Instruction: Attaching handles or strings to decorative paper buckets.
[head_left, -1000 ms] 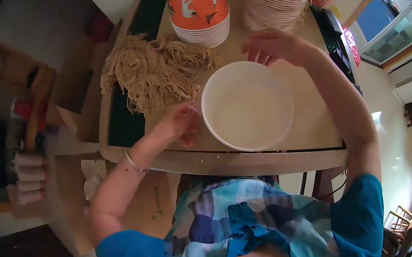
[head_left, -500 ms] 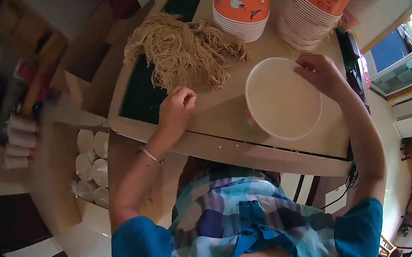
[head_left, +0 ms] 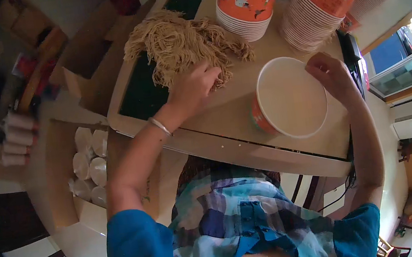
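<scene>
A large round paper bucket (head_left: 293,97), orange outside and plain inside, stands near the table's front edge with its open mouth facing me. My right hand (head_left: 331,74) pinches its far right rim between thumb and curled fingers. At the front edge of a tangled heap of tan string (head_left: 168,40) is my left hand (head_left: 194,87), its fingers drawn together. Whether a strand is caught between those fingertips is too small to make out.
Two stacks of nested orange paper buckets, one nearer the middle (head_left: 248,3) and one to the right (head_left: 322,1), stand at the back of the table (head_left: 225,118). Below left, an open cardboard box (head_left: 61,173) holds several white wrapped pieces. Dark items line the right edge.
My left hand has moved right and away from me, from the bare tabletop to the string heap. The bucket and my right hand have shifted slightly right.
</scene>
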Demonstrator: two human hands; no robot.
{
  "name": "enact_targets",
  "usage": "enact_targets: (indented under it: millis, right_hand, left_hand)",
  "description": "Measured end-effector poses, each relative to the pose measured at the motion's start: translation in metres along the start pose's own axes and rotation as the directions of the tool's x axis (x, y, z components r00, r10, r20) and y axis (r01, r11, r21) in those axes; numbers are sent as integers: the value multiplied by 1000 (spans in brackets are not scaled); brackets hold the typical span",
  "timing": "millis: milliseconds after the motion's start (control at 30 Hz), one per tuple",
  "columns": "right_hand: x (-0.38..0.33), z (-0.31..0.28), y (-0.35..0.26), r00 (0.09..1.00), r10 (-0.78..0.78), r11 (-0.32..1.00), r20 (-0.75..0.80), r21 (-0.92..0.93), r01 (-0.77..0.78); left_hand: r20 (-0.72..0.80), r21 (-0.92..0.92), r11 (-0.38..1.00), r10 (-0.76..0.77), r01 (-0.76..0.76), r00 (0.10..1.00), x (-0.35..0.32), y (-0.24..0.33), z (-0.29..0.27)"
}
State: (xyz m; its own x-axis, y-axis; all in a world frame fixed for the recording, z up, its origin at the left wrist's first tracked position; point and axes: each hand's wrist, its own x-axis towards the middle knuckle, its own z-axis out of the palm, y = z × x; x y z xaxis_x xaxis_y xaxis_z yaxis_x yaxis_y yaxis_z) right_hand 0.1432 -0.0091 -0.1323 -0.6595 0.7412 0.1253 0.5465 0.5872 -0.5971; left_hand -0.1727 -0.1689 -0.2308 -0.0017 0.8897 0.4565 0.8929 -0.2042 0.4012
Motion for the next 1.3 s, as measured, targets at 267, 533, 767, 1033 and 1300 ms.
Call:
enact_targets:
  millis: [267,533,767,1033,1300]
  right_hand:
    - [-17,1,-33,988,-43,999,-148,-13,41]
    - [-28,8,-62,971,-135,991,-199,-18,134]
    - [-55,23,-108,936,-281,958,-210,-2,287]
    - [-93,73,-135,843,-537,832,10,168,528]
    - [-89,106,-143,946,-187,902,-266,334,272]
  left_hand:
    - [161,251,954,123,-162,979,17,-18,6]
    - [52,152,984,91,-98,994,10,-33,17]
    - [-126,-217,976,-16,-12,992,-8,-13,3]
    - [-180,-488,870,-172,64,968,-27,34,-26]
    - [-153,-774,632,-218,20,964,-49,109,-56]
